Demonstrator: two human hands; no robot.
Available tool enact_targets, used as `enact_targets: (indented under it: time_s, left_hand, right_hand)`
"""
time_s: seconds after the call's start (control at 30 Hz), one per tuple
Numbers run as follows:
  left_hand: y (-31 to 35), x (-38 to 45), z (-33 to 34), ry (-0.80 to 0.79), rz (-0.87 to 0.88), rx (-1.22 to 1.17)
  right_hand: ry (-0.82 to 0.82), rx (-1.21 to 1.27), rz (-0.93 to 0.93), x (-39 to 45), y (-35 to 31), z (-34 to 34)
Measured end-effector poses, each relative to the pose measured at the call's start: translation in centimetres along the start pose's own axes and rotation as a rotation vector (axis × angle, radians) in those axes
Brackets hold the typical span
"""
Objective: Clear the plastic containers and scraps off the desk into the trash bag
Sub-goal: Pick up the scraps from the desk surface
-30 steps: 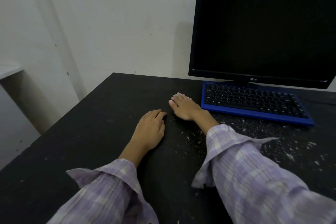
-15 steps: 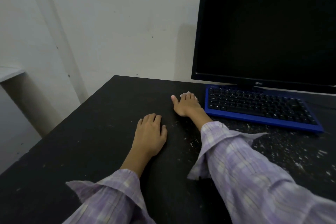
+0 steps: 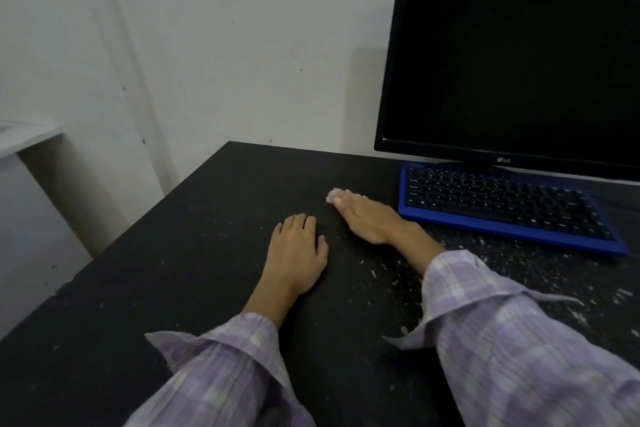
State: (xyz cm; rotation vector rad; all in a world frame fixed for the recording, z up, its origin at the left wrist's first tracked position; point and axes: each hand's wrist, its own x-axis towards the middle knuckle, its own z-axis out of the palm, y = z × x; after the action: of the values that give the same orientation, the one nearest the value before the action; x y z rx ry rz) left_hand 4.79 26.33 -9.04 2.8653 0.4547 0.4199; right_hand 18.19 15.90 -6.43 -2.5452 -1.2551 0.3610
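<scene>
Step judged: scraps (image 3: 391,267) swept across desk (image 3: 180,253). Right hand (image 3: 367,218) flat, small white clump (image 3: 334,195) pressed under fingertips, at 1 o'clock from left hand (image 3: 298,250), spread, empty. Next: sweep needed toward 4 o'clock litter; trash bag unseen.

Black desk (image 3: 194,253) and items resting on its surface

A blue keyboard (image 3: 502,208) and a black monitor (image 3: 512,62) occupy the far right; white scraps (image 3: 554,274) are scattered before the keyboard; both hands lie flat near the centre.
</scene>
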Motion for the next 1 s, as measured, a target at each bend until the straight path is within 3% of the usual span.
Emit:
enact_targets:
  time_s: [0.07, 0.33, 0.57, 0.77, 1.0]
  left_hand:
    - [0.1, -0.1, -0.2, -0.002, -0.002, 0.011]
    - [0.2, -0.3, -0.4, 0.003, -0.050, -0.063]
    - [0.4, -0.6, -1.0, -0.012, -0.063, -0.039]
    - [-0.2, -1.8, -1.8, -0.160, -0.021, -0.056]
    - [-0.5, -7.3, -2.7, -0.118, 0.029, -0.079]
  right_hand:
    - [0.012, -0.018, 0.046, -0.5, -0.5, -0.3]
    - [-0.031, 0.042, -0.153, -4.2, -2.3, 2.6]
    - [-0.030, -0.032, 0.013, -5.4, -2.2, 1.0]
    - [-0.034, -0.019, -0.089, -8.8, -4.4, 2.8]
    - [-0.073, -0.035, -0.287, -17.2, -5.4, 4.9]
